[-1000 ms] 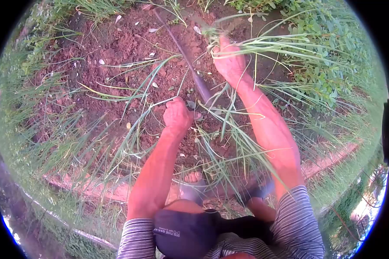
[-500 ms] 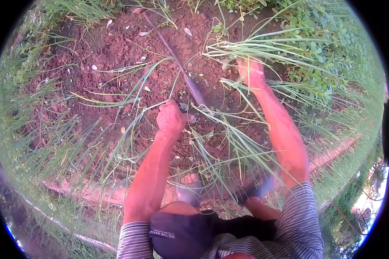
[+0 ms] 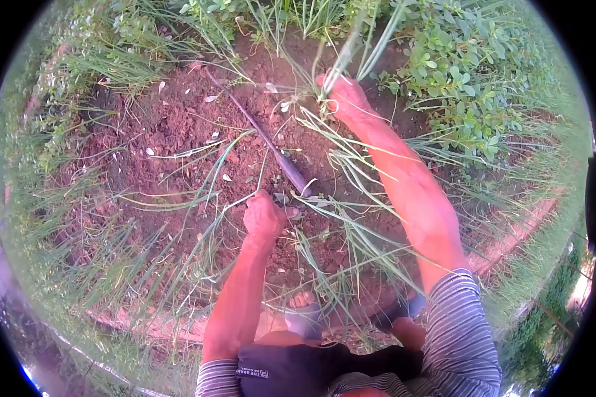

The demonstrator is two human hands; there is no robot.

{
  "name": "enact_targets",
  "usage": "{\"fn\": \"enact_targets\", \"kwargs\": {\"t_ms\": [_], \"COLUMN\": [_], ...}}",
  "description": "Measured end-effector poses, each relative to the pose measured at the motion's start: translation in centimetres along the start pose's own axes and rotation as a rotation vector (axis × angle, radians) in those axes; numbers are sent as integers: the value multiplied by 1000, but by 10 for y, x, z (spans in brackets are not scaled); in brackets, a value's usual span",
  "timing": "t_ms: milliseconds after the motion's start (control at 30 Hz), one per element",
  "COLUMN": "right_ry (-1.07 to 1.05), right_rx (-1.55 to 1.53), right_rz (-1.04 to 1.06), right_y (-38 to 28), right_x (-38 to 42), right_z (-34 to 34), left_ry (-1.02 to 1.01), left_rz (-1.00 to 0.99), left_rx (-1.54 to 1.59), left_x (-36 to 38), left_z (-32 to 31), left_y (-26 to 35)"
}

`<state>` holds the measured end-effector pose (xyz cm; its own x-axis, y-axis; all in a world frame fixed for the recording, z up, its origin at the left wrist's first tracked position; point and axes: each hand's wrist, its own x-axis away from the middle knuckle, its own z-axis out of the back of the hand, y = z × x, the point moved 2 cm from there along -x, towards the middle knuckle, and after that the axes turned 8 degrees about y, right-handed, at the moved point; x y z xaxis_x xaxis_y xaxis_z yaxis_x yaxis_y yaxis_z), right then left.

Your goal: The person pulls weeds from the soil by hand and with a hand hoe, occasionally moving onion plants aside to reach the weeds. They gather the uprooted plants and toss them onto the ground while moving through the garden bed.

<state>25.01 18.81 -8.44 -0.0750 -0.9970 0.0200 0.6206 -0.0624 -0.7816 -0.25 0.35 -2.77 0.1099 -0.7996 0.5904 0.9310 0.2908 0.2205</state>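
On the left part of the soil patch [image 3: 169, 132], some loose slender leaves [image 3: 226, 153] are spread, green and partly yellowed. Beside them, toward the near edge, the left hand [image 3: 263, 215] is seen clenched with the knuckles up. It is met by a thin stem at the knuckles, but whether this stem is grasped cannot be told.

Between the two hands, a tool with a dark purple handle [image 3: 271, 142] is laid slantwise, its long axis directed from the far left corner toward the near middle. Its thick end is placed just beside the left hand, which is the nearer one. To the right of that end, more loose stalks [image 3: 367, 239] are spread toward the near edge.

Near the far edge, right of the handle, a leafy bunch [image 3: 381, 47] is grasped in the right hand [image 3: 346, 99]. Its leaves are pointed toward the far edge; they look long, narrow and pale green, partly blurred, with thin root-like threads below. Further right, the soil is bordered by broad-leaved plants [image 3: 457, 86].
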Motion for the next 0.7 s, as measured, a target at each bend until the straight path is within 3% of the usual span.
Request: {"fn": "enact_targets", "kwargs": {"t_ms": [67,133,233,267,333,400,500,533,600,633,700], "right_ry": [67,238,313,341,65,159,339,255,127,122,87], "right_rx": [381,364,190,280,322,411,311,536,584,721,791], "right_rz": [196,287,281,319,118,-34,164,-10,-21,88,1], "right_y": [13,-26,-30,-29,-34,-3,5,7,4,5,14], "right_x": [-7,9,34,52,73,78,72,72,57,51,39], "right_z": [-16,15,23,23,51,71,105,113,108,104,99], "left_ry": [6,13,7,-14,4,7,-6,-4,32,44,33], "left_rz": [-16,-28,-29,-17,-14,-1,17,9,-23,-30,-9], "left_rx": [2,13,14,18,5,-9,14,14,-12,-19,-33], "left_x": [0,0,-1,-1,0,3,1,0,1,1,1], "left_z": [0,-1,1,4,4,10,6,4,0,0,3], "left_y": [0,-1,0,1,3,7,5,4,1,1,5]}}
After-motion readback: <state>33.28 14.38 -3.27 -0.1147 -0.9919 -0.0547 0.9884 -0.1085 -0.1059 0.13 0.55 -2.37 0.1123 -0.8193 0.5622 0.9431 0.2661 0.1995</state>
